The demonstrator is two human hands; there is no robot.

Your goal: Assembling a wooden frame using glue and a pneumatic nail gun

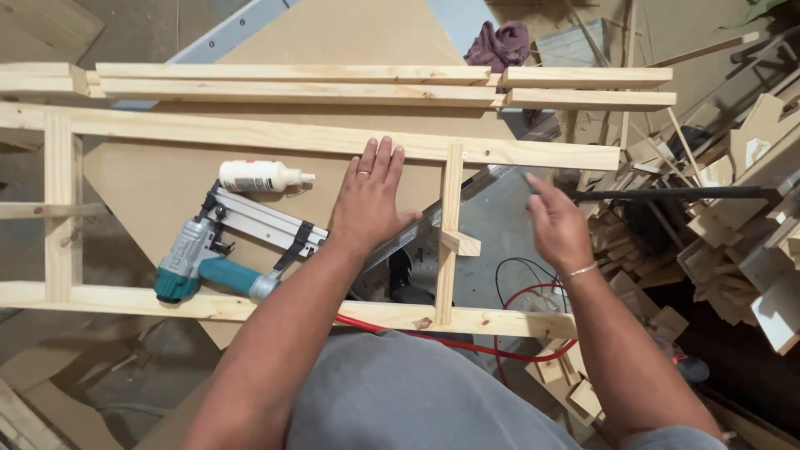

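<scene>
Closest to me, under my grey shirt, runs the near rail of the wooden frame (pixel 250 306). On the brown board (pixel 167 187) inside this frame my left hand (pixel 369 200) lies flat, its fingers (pixel 379 158) pressed together and empty. My right hand (pixel 557 227) hovers open beside the short upright piece (pixel 448 242), fingers loosely spread, holding nothing. It looks like I am steadying the frame between fastenings. Just left lie the teal nail gun (pixel 218 258) and the white glue bottle (pixel 262 177). Its red hose (pixel 467 343) and the pile of offcuts (pixel 717 242) crowd the right side.
</scene>
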